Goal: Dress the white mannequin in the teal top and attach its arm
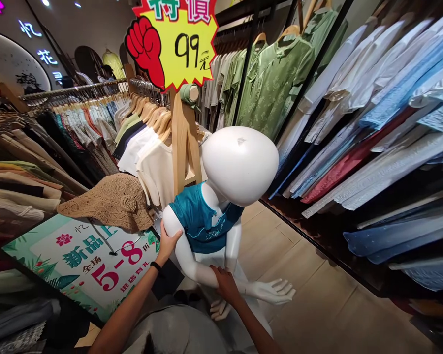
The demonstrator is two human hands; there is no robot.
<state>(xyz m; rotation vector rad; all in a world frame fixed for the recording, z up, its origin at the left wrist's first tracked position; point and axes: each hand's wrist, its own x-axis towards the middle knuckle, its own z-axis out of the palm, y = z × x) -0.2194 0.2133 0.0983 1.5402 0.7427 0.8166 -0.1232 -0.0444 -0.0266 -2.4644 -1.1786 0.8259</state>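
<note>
A white mannequin [239, 167] with a smooth, faceless head stands before me, wearing a teal sleeveless top [206, 231]. My left hand [167, 244] holds the mannequin's upper arm [173, 221] just below the shoulder, its thumb across the front and its fingers partly hidden behind. Lower down, my right hand [224, 284] is wrapped around the forearm [203, 273] of the same arm. That arm is bent at the elbow, and its white hand [275, 291] points right with the fingers spread. The mannequin's other hand [220, 309] shows below my right wrist.
Close on the left, a brown knitted hat [114, 201] rests at the top of a printed sign board [88, 265]. A yellow price sign [184, 46] hangs above a wooden rack post [184, 142]. Clothes racks line both sides, with light garments [354, 147] along the right wall.
</note>
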